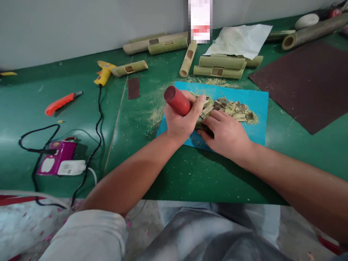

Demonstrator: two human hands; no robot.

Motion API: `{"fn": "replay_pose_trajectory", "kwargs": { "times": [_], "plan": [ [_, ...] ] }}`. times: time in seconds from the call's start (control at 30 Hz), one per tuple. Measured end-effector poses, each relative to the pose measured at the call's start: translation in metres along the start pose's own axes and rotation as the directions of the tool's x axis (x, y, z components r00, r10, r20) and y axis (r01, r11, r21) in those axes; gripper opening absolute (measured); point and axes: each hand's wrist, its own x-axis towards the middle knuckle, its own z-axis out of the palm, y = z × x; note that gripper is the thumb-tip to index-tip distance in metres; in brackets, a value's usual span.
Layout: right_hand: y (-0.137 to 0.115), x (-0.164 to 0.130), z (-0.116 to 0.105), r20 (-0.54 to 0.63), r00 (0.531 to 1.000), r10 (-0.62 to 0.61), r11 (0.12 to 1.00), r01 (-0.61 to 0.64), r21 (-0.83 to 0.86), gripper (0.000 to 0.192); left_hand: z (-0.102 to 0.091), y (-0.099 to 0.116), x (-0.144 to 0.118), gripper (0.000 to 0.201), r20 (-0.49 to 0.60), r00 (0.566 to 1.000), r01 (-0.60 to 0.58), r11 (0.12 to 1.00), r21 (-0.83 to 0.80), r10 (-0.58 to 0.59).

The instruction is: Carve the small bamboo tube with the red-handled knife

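My left hand (181,121) is closed around the red wooden handle (176,100) of a tool, whose working end is hidden behind my fingers. My right hand (227,134) presses down on a dark green bamboo piece (202,127) lying on a blue mat (258,108). A heap of bamboo chips and shavings (233,108) lies on the mat just beyond both hands. Both hands meet over the near left part of the mat.
Several cut bamboo tubes (220,67) lie along the back of the green table (190,174). A yellow glue gun (103,72), orange utility knife (61,103), purple device (56,157) with cables sit left. Dark sandpaper sheet (307,83) lies right, white paper (240,40) behind.
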Motion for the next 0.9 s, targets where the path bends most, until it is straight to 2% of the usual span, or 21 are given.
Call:
{"fn": "replay_pose_trajectory", "kwargs": {
  "times": [0.17,0.3,0.57,0.77,0.9],
  "plan": [
    [-0.001,0.000,0.000,0.009,1.000,0.007,1.000,-0.007,-0.023,0.018,-0.001,-0.003,0.000,0.050,0.022,0.999,0.034,0.999,0.002,-0.034],
    [0.000,0.001,-0.001,0.000,1.000,0.017,0.999,-0.017,-0.037,0.017,-0.004,-0.005,0.001,0.052,-0.005,0.997,0.074,0.997,0.037,-0.074],
    [0.002,0.000,0.001,-0.027,0.999,0.023,1.000,-0.023,0.014,0.014,-0.009,-0.012,-0.003,0.056,0.023,1.000,-0.011,0.997,0.075,0.010],
    [0.001,0.001,0.001,-0.043,0.999,0.012,0.999,-0.011,0.040,0.015,-0.011,-0.017,-0.005,0.056,0.051,0.999,0.007,0.996,0.094,-0.012],
    [0.000,0.000,0.001,-0.042,0.999,0.016,0.999,-0.015,0.031,0.014,-0.012,-0.019,-0.006,0.051,0.039,0.999,-0.010,0.999,0.046,0.008]
  ]
}}
